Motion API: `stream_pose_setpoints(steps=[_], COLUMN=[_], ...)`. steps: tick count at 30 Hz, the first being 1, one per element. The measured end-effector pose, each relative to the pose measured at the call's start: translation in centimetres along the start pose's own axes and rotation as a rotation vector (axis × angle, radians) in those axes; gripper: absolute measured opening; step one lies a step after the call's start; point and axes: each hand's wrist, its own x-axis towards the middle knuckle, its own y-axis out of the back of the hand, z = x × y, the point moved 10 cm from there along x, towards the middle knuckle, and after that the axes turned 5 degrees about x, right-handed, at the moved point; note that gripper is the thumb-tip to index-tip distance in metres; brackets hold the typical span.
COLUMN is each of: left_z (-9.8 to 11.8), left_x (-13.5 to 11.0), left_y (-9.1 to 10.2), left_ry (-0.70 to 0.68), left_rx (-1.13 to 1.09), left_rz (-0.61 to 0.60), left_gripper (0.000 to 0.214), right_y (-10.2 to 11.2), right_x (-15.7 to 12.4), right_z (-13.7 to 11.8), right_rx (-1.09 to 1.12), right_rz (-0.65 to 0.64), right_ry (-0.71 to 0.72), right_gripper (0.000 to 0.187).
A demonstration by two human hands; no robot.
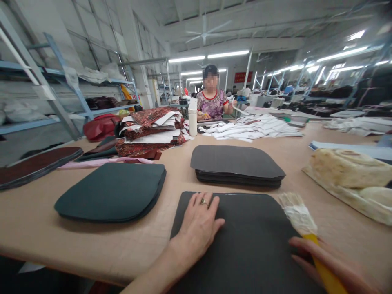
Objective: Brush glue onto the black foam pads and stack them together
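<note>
My left hand [199, 222] lies flat with fingers spread on a dark grey rounded panel [245, 241] at the table's near side. A ring shows on one of its fingers. On the right, my right hand [330, 257] is closed round the yellow handle of a paintbrush [301, 218]. White, pasty stuff coats the brush's bristles, which point up and left beside the panel's right edge. Just beyond the panel sits a stack of dark grey panels [235, 163]. A stack of dark green panels [113, 194] lies to the left of my left hand.
A glue-crusted, cream-coloured container or lump [349, 175] stands at the right. Behind are patterned fabric piles [150, 130], a white bottle [192, 120] and white strips [254, 127]. Brown panels [36, 163] lie far left. Across the table a person [212, 98] handles a strip.
</note>
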Motion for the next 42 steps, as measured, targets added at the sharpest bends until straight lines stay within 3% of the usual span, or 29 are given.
stream_pose_setpoints(steps=[4,7,11,14,16,18,21,24,26,31,35,39,42], left_z=[1.0,1.2,1.5,1.3,1.3,1.5,1.9,2.3,2.5,1.9,-1.0,-4.4,-5.8], left_x=[0.9,0.7,0.7,1.1,1.3,1.2,0.9,0.9,1.0,0.5,-1.7,-4.5,-5.7], left_y=[-2.3,-3.2,-3.9,-4.4,-4.2,-3.7,-3.0,-2.4,-2.1,-2.1,-2.3,-2.2,-2.2], left_ry=[-0.080,-0.105,-0.125,-0.137,-0.164,-0.208,-0.270,-0.305,-0.315,-0.293,-0.170,-0.017,0.056], left_rx=[-0.098,-0.080,0.027,0.162,0.245,0.314,0.385,0.412,0.417,0.411,0.427,0.372,0.248], left_rz=[-0.088,-0.092,-0.083,-0.039,0.064,0.197,0.343,0.401,0.406,0.326,0.282,0.289,0.255], left_gripper=[0.060,0.060,0.058,0.056,0.054,0.052,0.051,0.050,0.050,0.058,0.070,0.077,0.079], right_y=[-0.6,-1.3,-5.5,-9.7,-11.0,-10.6,-7.6,-4.7,-3.7,-3.1,-3.2,-4.1,-4.9], right_x=[0.9,4.3,9.0,9.6,8.9,8.2,7.1,6.0,5.5,5.2,4.5,3.4,2.5], right_z=[-1.5,-3.5,-7.3,-8.8,-8.2,-6.2,-2.0,1.1,1.8,1.3,1.3,3.1,4.9], right_rx=[-0.132,-0.090,0.025,0.106,0.127,0.101,-0.020,-0.116,-0.146,-0.233,-0.289,-0.308,-0.313], right_rz=[-0.092,-0.145,-0.290,-0.486,-0.567,-0.558,-0.412,-0.267,-0.208,-0.112,-0.065,-0.085,-0.109], right_ry=[0.140,0.094,0.073,0.095,0.064,-0.019,-0.171,-0.250,-0.243,-0.099,0.050,0.047,0.013], right_gripper=[0.020,0.016,0.014,0.023,0.027,0.030,0.033,0.031,0.028,0.024,0.033,0.038,0.039])
